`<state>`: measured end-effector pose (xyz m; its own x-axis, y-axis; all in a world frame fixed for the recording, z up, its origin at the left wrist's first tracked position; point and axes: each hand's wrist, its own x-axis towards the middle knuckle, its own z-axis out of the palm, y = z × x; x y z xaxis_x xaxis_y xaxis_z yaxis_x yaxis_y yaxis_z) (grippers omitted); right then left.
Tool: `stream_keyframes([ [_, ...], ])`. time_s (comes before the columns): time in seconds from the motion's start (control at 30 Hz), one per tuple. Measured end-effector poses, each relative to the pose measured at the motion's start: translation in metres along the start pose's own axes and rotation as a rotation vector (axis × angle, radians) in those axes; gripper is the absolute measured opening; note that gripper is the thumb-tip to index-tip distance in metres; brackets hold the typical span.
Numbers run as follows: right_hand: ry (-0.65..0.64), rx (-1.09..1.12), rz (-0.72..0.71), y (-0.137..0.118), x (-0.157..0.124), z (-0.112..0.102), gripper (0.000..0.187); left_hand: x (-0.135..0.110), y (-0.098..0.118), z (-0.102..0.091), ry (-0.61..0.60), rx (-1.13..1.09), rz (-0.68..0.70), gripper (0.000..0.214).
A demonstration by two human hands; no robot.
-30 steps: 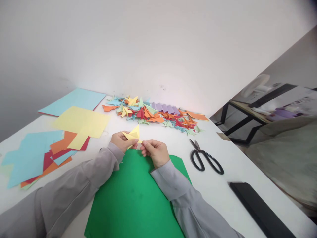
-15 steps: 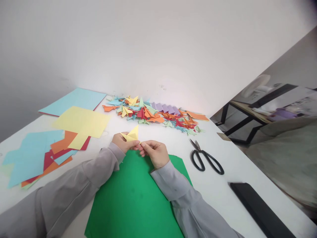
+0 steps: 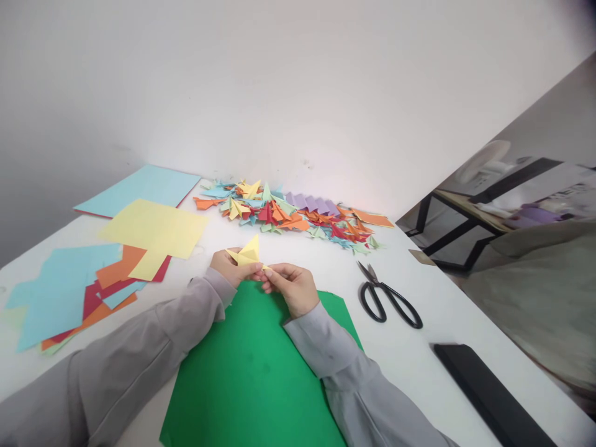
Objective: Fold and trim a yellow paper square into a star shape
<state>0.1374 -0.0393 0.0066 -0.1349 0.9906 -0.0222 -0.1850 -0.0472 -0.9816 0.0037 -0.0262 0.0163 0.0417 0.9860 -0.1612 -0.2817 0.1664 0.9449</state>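
My left hand (image 3: pixel 230 267) and my right hand (image 3: pixel 291 287) meet over the far edge of a green sheet (image 3: pixel 251 379) on the white table (image 3: pixel 410 366). Both pinch a small folded yellow paper piece (image 3: pixel 246 254), whose pointed flap sticks up above my left fingers. My right fingers are closed on its right tip. Grey sleeves cover both forearms.
A heap of folded coloured paper shapes (image 3: pixel 288 214) lies along the far edge by the wall. Loose yellow (image 3: pixel 153 230), blue (image 3: pixel 139 186) and orange sheets (image 3: pixel 116 270) lie at the left. Black scissors (image 3: pixel 388 301) rest right of the green sheet, a black flat object (image 3: pixel 488 397) nearer the right edge.
The yellow piece has shifted slightly left and my right fingers have closed in on its tip. The hands stay in the same place.
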Motion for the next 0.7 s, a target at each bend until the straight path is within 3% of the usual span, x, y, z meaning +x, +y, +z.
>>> stream_keyframes([
  [0.7,-0.012,-0.006,0.034,-0.0012,0.0009,0.0006,0.022,-0.0023,-0.0044,-0.0010,-0.003,0.159,0.132,0.020],
])
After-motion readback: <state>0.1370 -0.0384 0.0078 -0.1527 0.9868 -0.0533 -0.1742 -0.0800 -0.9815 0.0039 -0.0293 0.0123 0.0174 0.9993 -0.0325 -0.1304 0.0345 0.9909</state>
